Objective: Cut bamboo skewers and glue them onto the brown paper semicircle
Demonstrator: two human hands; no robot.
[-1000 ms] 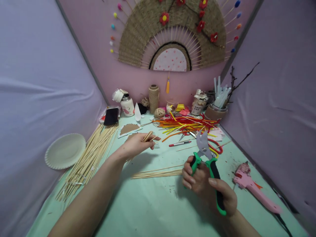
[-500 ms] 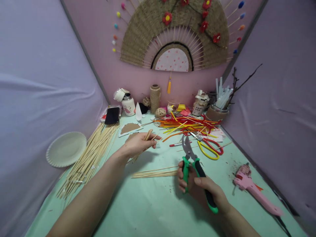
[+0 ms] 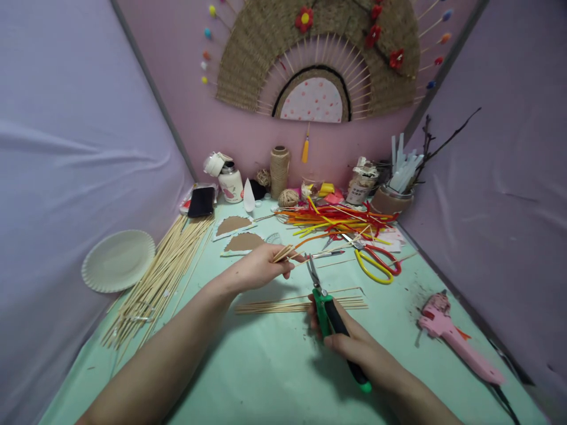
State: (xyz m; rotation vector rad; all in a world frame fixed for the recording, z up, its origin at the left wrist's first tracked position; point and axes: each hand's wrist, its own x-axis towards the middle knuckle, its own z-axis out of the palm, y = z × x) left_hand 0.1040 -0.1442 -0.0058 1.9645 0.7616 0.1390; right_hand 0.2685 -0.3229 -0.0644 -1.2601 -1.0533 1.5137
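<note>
Over the middle of the table, my left hand [image 3: 266,265] is closed on several thin bamboo sticks [image 3: 283,254]. One stick points right from the fingers toward the blades of the pruning shears [image 3: 328,313]. Those shears have green and black handles, and my right hand [image 3: 349,342] is wrapped round them; their blades are slightly apart near the stick's tip. Whether the blades touch the stick I cannot tell. Below the hands a row of bamboo sticks [image 3: 266,308] lies on the green tabletop. Behind my left hand are two half-round cardboard pieces [image 3: 243,242] with pale edges.
A large bundle of sticks [image 3: 163,277] and a paper plate [image 3: 119,261] are at left. Yellow-and-red scissors [image 3: 376,265] lie by colourful pipe cleaners [image 3: 336,219]. A pink glue gun [image 3: 460,342] rests at right; a twine spool [image 3: 279,172] and jars stand along the back.
My left hand has moved right with its sticks. The shears have come left and turned toward the stick, their blades and handles closer together. The view has shifted slightly.
</note>
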